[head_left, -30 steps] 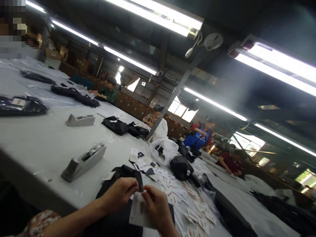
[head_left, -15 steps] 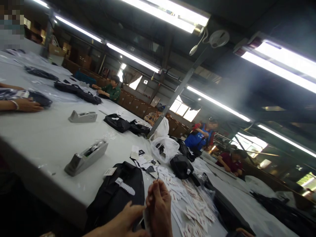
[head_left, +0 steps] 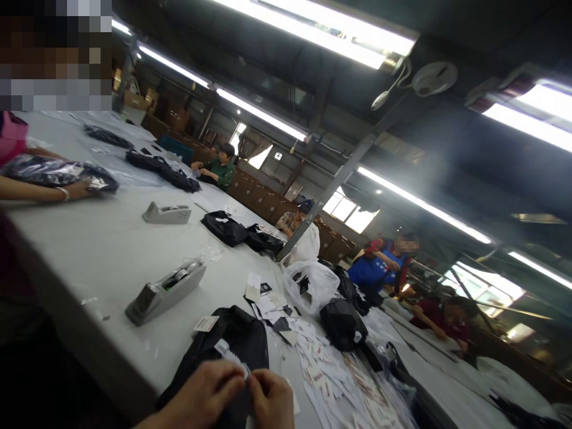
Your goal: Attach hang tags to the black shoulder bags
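Fingertips of the left hand and the right hand had just come together, touching or nearly so, over a black bag; half a second earlier the right hand had stood higher, with the left hand lower beside it. The change suggested close two-handed fingertip work. Both grips were narrow, thumb against forefinger, but whatever lay in them could not be told. The left hand reached in from the lower left, knuckles up; the right rose from the bottom edge. The bag lay on the white table, a white strip on it partly behind the left hand, with loose cards to its right and a tape dispenser to its left
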`<state>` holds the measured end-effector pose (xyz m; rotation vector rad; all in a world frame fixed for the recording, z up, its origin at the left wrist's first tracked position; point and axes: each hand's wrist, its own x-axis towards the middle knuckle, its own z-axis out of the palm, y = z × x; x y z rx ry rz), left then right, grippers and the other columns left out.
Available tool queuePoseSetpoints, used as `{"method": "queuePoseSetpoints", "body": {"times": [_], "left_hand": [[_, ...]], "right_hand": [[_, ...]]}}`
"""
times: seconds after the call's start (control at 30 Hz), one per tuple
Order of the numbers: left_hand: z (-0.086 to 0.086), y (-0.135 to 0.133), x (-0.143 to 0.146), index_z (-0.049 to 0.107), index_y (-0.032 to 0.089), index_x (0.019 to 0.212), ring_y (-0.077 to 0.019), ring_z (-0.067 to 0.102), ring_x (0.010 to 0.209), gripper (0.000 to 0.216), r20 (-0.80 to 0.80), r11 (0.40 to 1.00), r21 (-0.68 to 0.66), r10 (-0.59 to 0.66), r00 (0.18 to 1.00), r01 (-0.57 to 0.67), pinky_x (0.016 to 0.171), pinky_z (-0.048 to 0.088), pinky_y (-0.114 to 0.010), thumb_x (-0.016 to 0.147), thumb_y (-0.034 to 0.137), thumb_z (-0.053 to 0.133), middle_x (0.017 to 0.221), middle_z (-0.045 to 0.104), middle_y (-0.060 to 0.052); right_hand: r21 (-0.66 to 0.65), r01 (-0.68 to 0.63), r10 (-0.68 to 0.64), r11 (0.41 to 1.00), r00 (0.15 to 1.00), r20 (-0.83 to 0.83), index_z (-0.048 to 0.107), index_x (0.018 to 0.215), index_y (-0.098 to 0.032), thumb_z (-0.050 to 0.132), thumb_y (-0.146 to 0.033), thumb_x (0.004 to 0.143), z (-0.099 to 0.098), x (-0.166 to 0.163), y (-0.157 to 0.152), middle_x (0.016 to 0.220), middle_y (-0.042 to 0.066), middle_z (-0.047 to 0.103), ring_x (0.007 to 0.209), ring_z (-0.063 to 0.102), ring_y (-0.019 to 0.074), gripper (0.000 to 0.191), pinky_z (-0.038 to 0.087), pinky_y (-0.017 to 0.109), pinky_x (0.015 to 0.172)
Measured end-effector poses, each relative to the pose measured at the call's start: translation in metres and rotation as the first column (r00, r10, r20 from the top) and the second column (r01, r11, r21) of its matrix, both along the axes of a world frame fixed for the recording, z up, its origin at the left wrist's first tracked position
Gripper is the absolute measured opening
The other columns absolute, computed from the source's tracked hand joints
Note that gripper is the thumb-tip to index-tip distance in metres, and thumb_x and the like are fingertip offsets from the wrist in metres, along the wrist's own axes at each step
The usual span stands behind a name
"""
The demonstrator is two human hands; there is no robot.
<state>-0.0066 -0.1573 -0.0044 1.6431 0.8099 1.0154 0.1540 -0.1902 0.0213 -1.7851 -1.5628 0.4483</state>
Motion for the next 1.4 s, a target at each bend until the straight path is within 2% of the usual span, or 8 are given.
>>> {"method": "queuePoseSetpoints", "body": {"times": [0.13,0.27,0.4,0.6,0.83,1.0,1.17,1.4], "left_hand": [[0.003,0.072,-0.015,0.065,0.019,0.097,-0.0209,0.061,0.093,0.03,-0.05,0.964,0.009,0.265,0.963,-0.265,0.085,0.043,-0.028,0.08,0.038,0.051,0.098,0.069,-0.005],[-0.02,0.13,-0.001,0.066,0.017,0.092,-0.0205,0.06,0.095,0.028,-0.086,0.98,0.007,0.198,0.976,-0.198,0.089,0.041,-0.029,0.08,0.031,0.046,0.098,0.069,-0.007],[-0.039,0.155,0.014,0.066,0.016,0.085,-0.0187,0.062,0.079,0.024,-0.085,0.994,-0.024,0.105,0.991,-0.108,0.076,0.044,-0.027,0.075,0.024,0.046,0.08,0.069,-0.005],[-0.061,0.17,0.022,0.063,0.015,0.074,-0.0148,0.054,0.057,0.021,-0.04,0.992,-0.127,-0.024,0.999,0.019,0.058,0.04,-0.024,0.072,0.031,0.049,0.058,0.06,0.0],[-0.062,0.177,0.018,0.067,0.017,0.092,-0.0113,0.051,0.056,0.032,0.119,0.932,-0.183,-0.296,0.948,0.314,0.053,0.038,-0.021,0.068,0.027,0.047,0.07,0.063,0.001],[-0.064,0.185,0.011,0.069,0.015,0.079,-0.01,0.046,0.052,0.027,0.115,0.935,-0.177,-0.29,0.95,0.307,0.052,0.034,-0.021,0.069,0.025,0.046,0.06,0.057,0.002],[-0.06,0.188,0.007,0.066,0.014,0.065,-0.0102,0.043,0.051,0.021,0.039,0.98,-0.124,-0.152,0.988,0.155,0.051,0.031,-0.021,0.069,0.025,0.048,0.052,0.051,0.003],[-0.019,0.185,-0.009,0.06,0.018,0.076,-0.0135,0.051,0.065,0.018,-0.016,0.999,0.036,0.023,1.0,-0.023,0.064,0.036,-0.023,0.078,0.029,0.046,0.067,0.058,0.002]], "right_hand": [[0.006,0.017,-0.016,1.0,0.993,-0.114,0.067,0.064,-0.018,0.053,-0.034,0.076,-0.008,-0.011,0.021,0.048,0.0,0.059,0.048,0.054,0.0145,0.024,0.037,0.022,0.048],[-0.035,0.065,-0.072,0.997,0.958,-0.276,0.066,0.071,-0.016,0.05,-0.037,0.076,-0.014,-0.019,0.047,0.047,0.0,0.059,0.036,0.047,0.0116,0.027,0.033,0.021,0.038],[0.017,0.127,-0.122,0.992,0.976,-0.179,0.065,0.064,-0.016,0.049,-0.034,0.075,-0.025,-0.017,0.072,0.044,0.001,0.059,0.033,0.047,0.012,0.027,0.031,0.022,0.035],[0.156,0.117,-0.155,0.981,0.953,0.259,0.068,0.063,-0.02,0.046,-0.024,0.077,-0.032,-0.021,0.097,0.058,0.005,0.068,0.05,0.059,0.0167,0.027,0.035,0.025,0.046],[0.049,0.147,-0.151,0.988,0.842,0.517,0.069,0.07,-0.023,0.041,-0.021,0.086,-0.031,-0.033,0.119,0.07,0.007,0.072,0.065,0.066,0.0215,0.032,0.037,0.027,0.056],[0.018,0.154,-0.142,0.988,0.853,0.503,0.071,0.08,-0.024,0.042,-0.024,0.088,-0.036,-0.035,0.125,0.074,0.006,0.072,0.069,0.067,0.0215,0.03,0.04,0.026,0.059],[0.011,0.141,-0.134,0.99,0.912,0.387,0.071,0.084,-0.022,0.042,-0.027,0.088,-0.042,-0.034,0.129,0.078,0.007,0.072,0.072,0.067,0.0215,0.03,0.043,0.027,0.063],[0.118,0.077,-0.098,0.99,0.978,0.184,0.069,0.093,-0.016,0.047,-0.027,0.083,-0.025,-0.02,0.124,0.091,0.009,0.071,0.086,0.065,0.0219,0.027,0.046,0.029,0.078]]}}
